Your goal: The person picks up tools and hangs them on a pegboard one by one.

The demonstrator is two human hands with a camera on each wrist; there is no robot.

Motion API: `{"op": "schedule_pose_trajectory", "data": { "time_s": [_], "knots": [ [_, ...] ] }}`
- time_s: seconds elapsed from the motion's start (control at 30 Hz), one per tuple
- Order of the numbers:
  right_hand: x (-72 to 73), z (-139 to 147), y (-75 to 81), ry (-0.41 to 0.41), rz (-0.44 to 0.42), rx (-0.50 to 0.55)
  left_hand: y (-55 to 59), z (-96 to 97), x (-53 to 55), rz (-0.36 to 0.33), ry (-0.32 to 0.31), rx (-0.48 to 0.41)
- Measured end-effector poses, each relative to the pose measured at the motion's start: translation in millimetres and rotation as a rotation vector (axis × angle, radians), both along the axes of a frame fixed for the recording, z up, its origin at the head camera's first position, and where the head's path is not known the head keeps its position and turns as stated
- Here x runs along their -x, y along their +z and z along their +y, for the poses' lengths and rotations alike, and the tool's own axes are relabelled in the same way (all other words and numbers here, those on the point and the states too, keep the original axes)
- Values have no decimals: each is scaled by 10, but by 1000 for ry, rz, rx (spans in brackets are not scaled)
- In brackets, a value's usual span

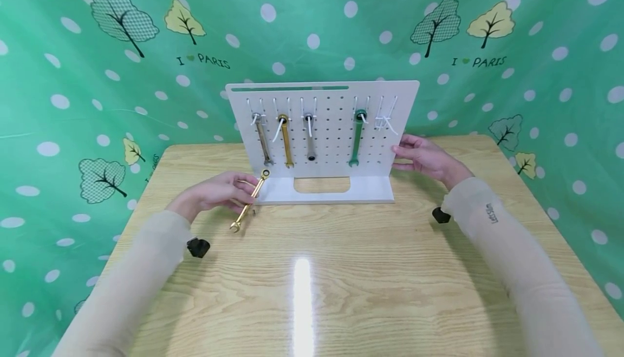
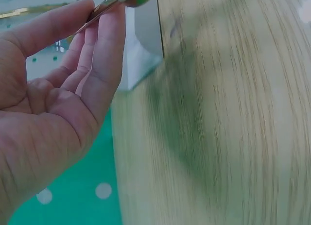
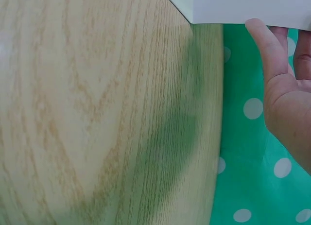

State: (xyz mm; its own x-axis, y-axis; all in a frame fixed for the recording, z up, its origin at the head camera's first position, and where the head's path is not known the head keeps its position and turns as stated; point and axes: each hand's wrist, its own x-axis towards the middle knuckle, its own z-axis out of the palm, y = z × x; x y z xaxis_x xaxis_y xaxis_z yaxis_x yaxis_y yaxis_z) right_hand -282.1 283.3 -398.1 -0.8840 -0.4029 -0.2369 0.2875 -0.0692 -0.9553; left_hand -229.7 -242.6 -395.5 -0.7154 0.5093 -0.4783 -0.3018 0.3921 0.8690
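My left hand point(image 1: 221, 192) pinches a gold combination wrench point(image 1: 249, 201) between thumb and fingers, at the front left corner of a white pegboard stand point(image 1: 336, 190). The wrench slants, its ring end up near the board and its open end down toward the table. In the left wrist view, fingertips point(image 2: 114, 21) meet the wrench point(image 2: 109, 5). My right hand point(image 1: 429, 156) grips the board's right edge, thumb in front and other fingers partly hidden behind. From hooks on the board hang a bronze-grey wrench point(image 1: 264, 143), a gold wrench point(image 1: 286, 143), a silver wrench point(image 1: 310, 140) and a green wrench point(image 1: 357, 140).
At the board's right, a white hook point(image 1: 386, 122) carries no wrench. The stand rests toward the back of a wooden table point(image 1: 370, 270). Behind it hangs a green dotted cloth point(image 1: 312, 21). Black pieces point(image 1: 198, 247) show at both wrists.
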Motion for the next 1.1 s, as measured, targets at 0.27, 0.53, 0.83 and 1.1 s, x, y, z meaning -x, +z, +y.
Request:
{"op": "schedule_pose_trajectory", "data": {
  "time_s": [0.27, 0.53, 0.83, 1.1],
  "knots": [
    [-33, 33, -64, 27, -8, -18, -20, 390, -24, 1, -29, -35],
    [7, 12, -35, 20, 9, 3, 146, 911, -13, 40, -53, -68],
    [7, -20, -12, 22, 5, -10, 267, 1382, -108, 82, -53, -166],
    [10, 11, -6, 22, 15, -14, 420, 1722, -122, 98, -115, -223]
  ]
}}
